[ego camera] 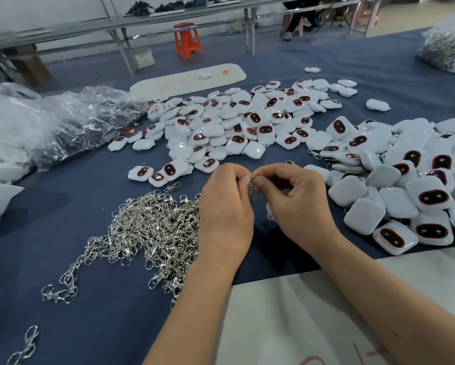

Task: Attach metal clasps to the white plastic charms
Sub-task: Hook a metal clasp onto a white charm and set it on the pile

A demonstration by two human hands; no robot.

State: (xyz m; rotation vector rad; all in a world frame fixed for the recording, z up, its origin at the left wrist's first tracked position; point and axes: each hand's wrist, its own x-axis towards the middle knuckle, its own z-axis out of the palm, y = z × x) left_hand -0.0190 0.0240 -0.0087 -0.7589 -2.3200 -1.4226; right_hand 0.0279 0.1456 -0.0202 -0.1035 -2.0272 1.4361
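My left hand [225, 209] and my right hand [297, 204] meet above the blue table, both pinching one metal clasp [252, 184] between fingertips. A white plastic charm [270, 213] peeks out beneath my right hand, mostly hidden by the palm. A heap of silver clasps [152, 230] lies just left of my left hand. White charms with dark red-rimmed ovals spread in a pile [237, 125] beyond my hands. A second pile of charms [410, 185] sits to the right, some with clasps showing.
Clear plastic bags [71, 125] lie at the left, another bag of metal parts [447, 51] at the far right. A white board [189, 80] lies behind the charms and a white sheet [300, 312] covers the near edge. An orange stool [187, 40] stands beyond the table.
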